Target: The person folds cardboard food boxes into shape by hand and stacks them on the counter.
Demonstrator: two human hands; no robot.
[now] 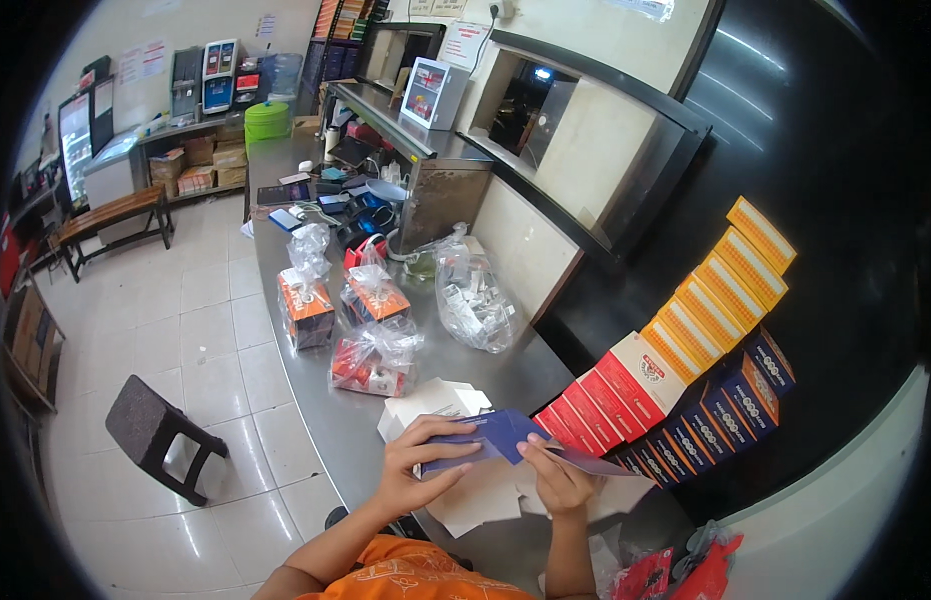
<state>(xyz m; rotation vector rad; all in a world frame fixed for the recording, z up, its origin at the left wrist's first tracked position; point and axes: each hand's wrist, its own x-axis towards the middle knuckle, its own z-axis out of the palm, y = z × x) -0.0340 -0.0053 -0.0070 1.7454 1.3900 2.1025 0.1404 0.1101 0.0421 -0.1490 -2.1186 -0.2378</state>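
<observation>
A partly folded blue cardboard box (504,432) is held over the metal counter, close in front of me. My left hand (418,470) grips its left end, fingers along the top face and thumb below. With bent fingers, my right hand (561,482) pinches the box near its right side, where a flap sticks out. Under the box lie white cardboard pieces (436,402), partly hidden by it and my hands. To the right rise stacked boxes: red ones (611,392), yellow ones (708,300) above, and dark blue ones (708,432) alongside.
Clear plastic bags with orange-black boxes (306,312) and a red bagged box (371,368) stand on the counter (466,370). A bag of small white packets (474,300) sits behind them. A dark stool (166,435) stands on the tiled floor at left. Red bags (701,572) lie at lower right.
</observation>
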